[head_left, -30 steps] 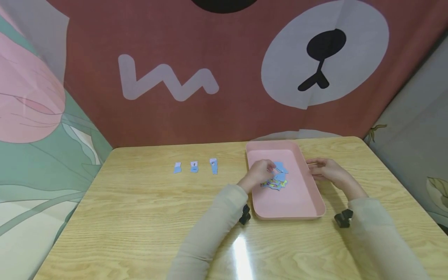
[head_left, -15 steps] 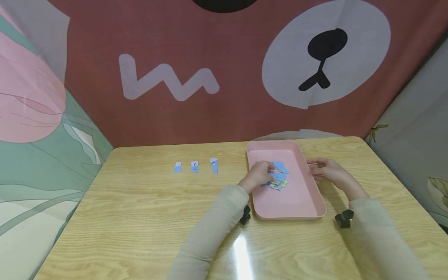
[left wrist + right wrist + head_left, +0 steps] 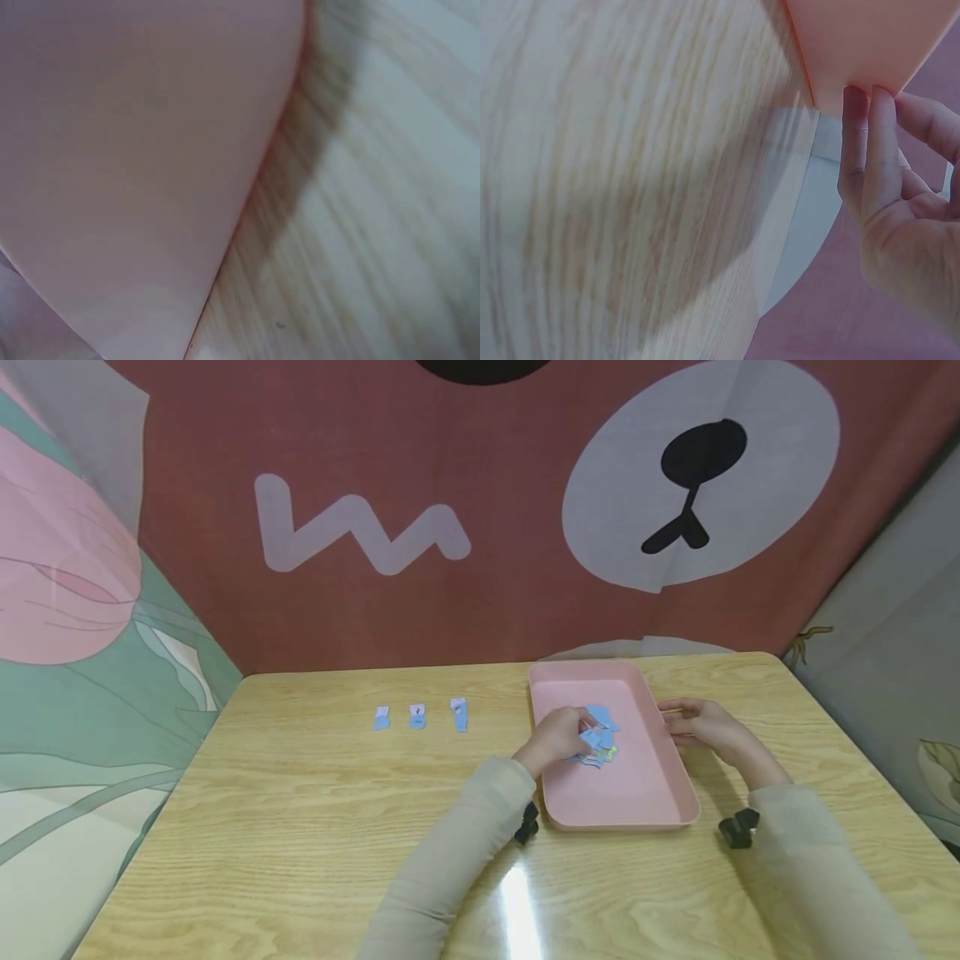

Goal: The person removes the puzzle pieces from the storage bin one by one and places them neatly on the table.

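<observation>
My left hand [image 3: 561, 734] reaches over the left side of a shallow pink tray [image 3: 618, 797]. Its fingers bend down among a pile of small flat blue cutout pieces [image 3: 602, 739], some with yellow showing. Thumb and fingertips sit right at the pile; I cannot tell whether a piece is pinched. On the tray's other side, my right hand [image 3: 701, 727] touches the outer wall with nearly straight fingers. The right wrist view shows those fingertips [image 3: 883, 97] against the tray's wall [image 3: 870, 45]. The left wrist view holds only tray wall [image 3: 142, 165] and wood.
Three small pale-and-blue pieces [image 3: 417, 717] lie in a row on the wooden table [image 3: 300, 827], left of the tray. Behind the table hangs a reddish-brown cloth [image 3: 510, 602] with a cartoon face. A dark wrist camera [image 3: 738, 828] sits below the right sleeve.
My left fingers have shifted slightly within the pile. Blue pieces now cover more of the yellow ones. The right hand and the tray stay put.
</observation>
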Tool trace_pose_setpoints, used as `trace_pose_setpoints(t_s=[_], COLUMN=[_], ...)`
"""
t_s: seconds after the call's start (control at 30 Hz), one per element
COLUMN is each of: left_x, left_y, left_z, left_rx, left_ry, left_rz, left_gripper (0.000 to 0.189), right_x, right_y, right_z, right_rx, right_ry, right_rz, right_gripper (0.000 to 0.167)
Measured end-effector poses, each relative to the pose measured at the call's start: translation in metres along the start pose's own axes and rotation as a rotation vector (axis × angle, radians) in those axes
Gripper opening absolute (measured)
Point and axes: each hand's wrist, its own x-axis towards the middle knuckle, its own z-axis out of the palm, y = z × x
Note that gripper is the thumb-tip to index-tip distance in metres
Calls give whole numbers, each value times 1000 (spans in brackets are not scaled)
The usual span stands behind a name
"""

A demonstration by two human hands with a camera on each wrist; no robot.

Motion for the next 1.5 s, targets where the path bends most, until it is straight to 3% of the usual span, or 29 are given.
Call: trace_pose_setpoints(t_s=[0.37,0.57,0.8,1.03,1.23,1.5], left_x=[0,-1,-5,-13,-22,-39], left_y=[-2,-1,-6,-16,-28,-54], left_z=[-2,-2,-7,-19,-35,-59], left_rx=[-133,-180,-330,-451,-613,-718], left_ry=[23,20,40,36,59,101], left_rz=[11,-15,-10,-8,-44,-93], left_gripper=[36,35,33,34,35,39], right_x=[-1,-1,-3,-2,-3,-1], right_y=[-1,-1,-1,-1,-2,-1], right_z=[0,1,1,3,3,3], right_rx=[-27,-20,-4,-5,-5,-5], right_ry=[-9,-5,-13,-6,-5,-5], right_rz=[-14,-3,-1,-5,-4,-6], right_gripper=[62,60,59,58,58,59])
